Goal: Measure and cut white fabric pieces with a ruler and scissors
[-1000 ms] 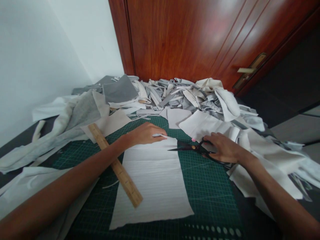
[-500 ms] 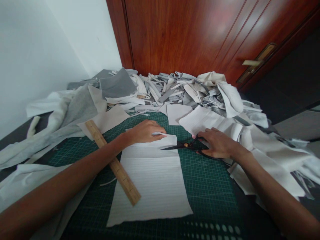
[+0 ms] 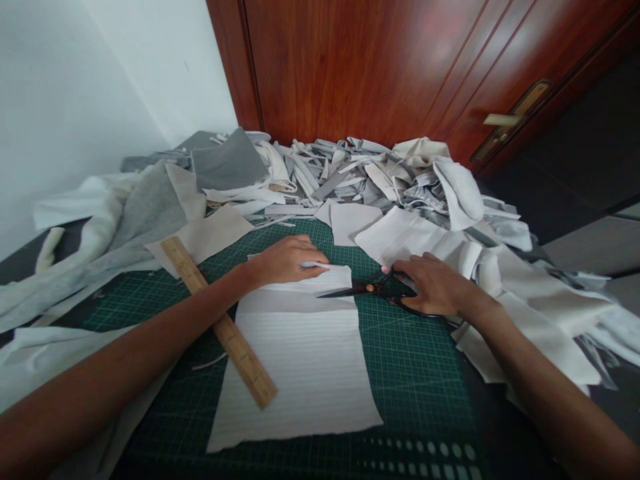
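head view: right hand (image 3: pixel 435 285) grips the scissors (image 3: pixel 367 289), blades pointing left over the fabric (image 3: pixel 295 360); left hand (image 3: pixel 285 261) pinches a white marker (image 3: pixel 315 265).

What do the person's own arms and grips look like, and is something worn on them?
The left arm and the right arm are bare, with no sleeve in view. The left grip and the right grip are bare human hands; no glove, watch or bracelet shows.
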A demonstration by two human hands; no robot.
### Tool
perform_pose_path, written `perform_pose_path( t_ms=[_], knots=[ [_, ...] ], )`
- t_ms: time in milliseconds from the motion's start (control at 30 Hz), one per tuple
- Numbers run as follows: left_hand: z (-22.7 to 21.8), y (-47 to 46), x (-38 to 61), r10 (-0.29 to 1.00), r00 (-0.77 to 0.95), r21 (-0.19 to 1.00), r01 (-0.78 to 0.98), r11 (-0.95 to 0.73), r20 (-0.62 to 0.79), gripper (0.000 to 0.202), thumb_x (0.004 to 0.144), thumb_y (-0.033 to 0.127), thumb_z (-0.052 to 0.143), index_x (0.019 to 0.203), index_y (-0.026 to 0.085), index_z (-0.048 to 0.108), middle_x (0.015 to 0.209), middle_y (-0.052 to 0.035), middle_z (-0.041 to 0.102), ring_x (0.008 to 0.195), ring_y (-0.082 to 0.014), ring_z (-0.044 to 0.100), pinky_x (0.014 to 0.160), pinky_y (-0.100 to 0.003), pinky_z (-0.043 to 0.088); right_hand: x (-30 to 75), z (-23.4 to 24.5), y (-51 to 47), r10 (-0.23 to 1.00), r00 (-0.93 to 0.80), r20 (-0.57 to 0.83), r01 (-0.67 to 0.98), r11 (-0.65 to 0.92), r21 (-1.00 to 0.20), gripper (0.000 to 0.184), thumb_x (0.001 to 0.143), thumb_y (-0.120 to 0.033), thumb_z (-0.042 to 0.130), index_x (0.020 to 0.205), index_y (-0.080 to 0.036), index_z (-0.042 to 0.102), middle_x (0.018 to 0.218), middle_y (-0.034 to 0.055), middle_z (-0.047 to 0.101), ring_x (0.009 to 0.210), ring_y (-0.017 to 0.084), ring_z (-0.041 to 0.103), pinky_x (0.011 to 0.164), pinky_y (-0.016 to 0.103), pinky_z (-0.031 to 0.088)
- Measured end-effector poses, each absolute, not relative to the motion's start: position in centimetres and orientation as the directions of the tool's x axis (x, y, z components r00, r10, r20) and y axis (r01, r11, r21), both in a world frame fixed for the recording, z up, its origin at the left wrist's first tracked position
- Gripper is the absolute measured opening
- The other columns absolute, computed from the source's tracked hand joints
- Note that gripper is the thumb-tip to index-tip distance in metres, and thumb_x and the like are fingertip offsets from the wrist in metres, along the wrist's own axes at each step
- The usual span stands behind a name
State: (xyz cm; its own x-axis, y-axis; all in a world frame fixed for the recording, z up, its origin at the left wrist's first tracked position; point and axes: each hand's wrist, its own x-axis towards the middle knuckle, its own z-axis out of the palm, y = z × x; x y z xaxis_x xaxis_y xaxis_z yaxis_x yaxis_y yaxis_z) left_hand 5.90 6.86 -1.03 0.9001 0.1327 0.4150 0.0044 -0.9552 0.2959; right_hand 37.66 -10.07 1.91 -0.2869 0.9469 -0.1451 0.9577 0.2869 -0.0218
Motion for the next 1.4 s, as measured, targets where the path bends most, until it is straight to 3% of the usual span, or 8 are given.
perform_pose_path(
  t_ms=[733, 1133, 1400],
  knots=[
    [-1.0, 6.9, 5.9, 0.049, 0.88, 0.235, -0.071, -0.969, 0.472, 0.025, 0.106, 0.031, 0.055, 0.1, 0.019, 0.077, 0.092, -0.0044, 0.081, 0.077, -0.0151, 0.068, 0.081, -0.03, 0.046, 37.4, 2.0, -10.1, 0.955, -0.24, -0.175, 0.97, 0.23, -0.076, 0.053, 0.089, -0.056, 0.063, 0.126, -0.018, 0.064, 0.118, 0.0151, 0.073, 0.11, 0.036, 0.067, 0.101, 0.051, 0.042],
    [-1.2, 7.1, 6.1, 0.013, 0.854, 0.2, -0.107, -0.974, 0.52, 0.023, 0.106, 0.028, 0.057, 0.1, 0.017, 0.077, 0.089, -0.0057, 0.081, 0.072, -0.0145, 0.068, 0.078, -0.031, 0.045, 37.7, 1.5, -10.1, 0.954, -0.283, -0.103, 0.959, 0.282, -0.018, 0.05, 0.088, -0.052, 0.065, 0.122, -0.016, 0.066, 0.109, 0.0141, 0.076, 0.097, 0.032, 0.068, 0.092, 0.046, 0.041],
    [-1.2, 7.1, 5.9, 0.033, 0.873, 0.211, -0.081, -0.974, 0.487, 0.026, 0.106, 0.031, 0.055, 0.101, 0.017, 0.077, 0.09, -0.006, 0.081, 0.073, -0.0147, 0.069, 0.076, -0.03, 0.046, 38.3, 1.1, -10.1, 0.947, -0.314, -0.066, 0.949, 0.311, -0.045, 0.054, 0.09, -0.06, 0.063, 0.12, -0.016, 0.067, 0.103, 0.013, 0.077, 0.089, 0.03, 0.068, 0.089, 0.044, 0.04]
  ],
)
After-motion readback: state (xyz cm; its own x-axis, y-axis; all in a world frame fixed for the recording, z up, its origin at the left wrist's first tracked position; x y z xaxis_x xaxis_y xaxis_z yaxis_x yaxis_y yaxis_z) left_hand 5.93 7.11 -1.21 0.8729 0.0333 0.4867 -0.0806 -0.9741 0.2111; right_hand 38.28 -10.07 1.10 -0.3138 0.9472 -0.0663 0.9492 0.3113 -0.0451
